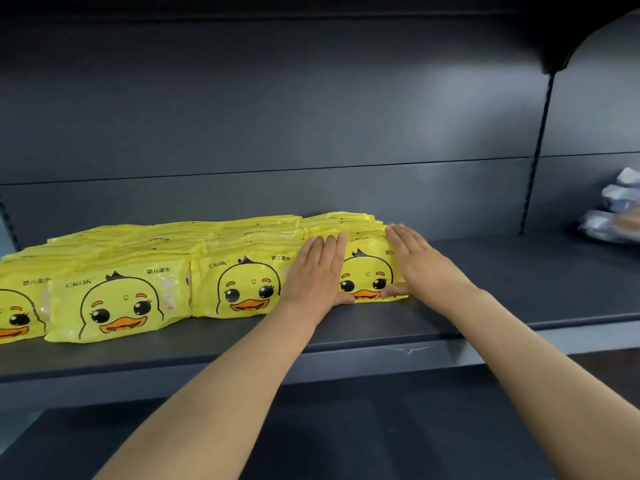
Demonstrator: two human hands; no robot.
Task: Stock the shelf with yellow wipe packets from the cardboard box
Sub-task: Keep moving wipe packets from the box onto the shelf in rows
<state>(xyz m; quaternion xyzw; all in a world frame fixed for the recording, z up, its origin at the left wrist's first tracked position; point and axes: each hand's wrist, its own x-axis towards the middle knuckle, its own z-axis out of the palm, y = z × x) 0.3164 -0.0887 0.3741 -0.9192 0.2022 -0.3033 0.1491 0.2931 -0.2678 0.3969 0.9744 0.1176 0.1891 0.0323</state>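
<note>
Several rows of yellow wipe packets (242,285) with a duck face stand upright on the dark shelf (485,289), running from the left edge to the middle. The rightmost row (367,275) sits between my hands. My left hand (317,271) lies flat with straight fingers against its left side and front, thumb under the lower edge. My right hand (419,261) presses flat against its right side, thumb touching the front packet's bottom. The cardboard box is out of view.
The shelf's right half is bare dark metal up to an upright post (536,150). Beyond it, pale blue-white packets (616,209) lie on the neighbouring shelf at the far right. A lower shelf (346,427) runs below my forearms.
</note>
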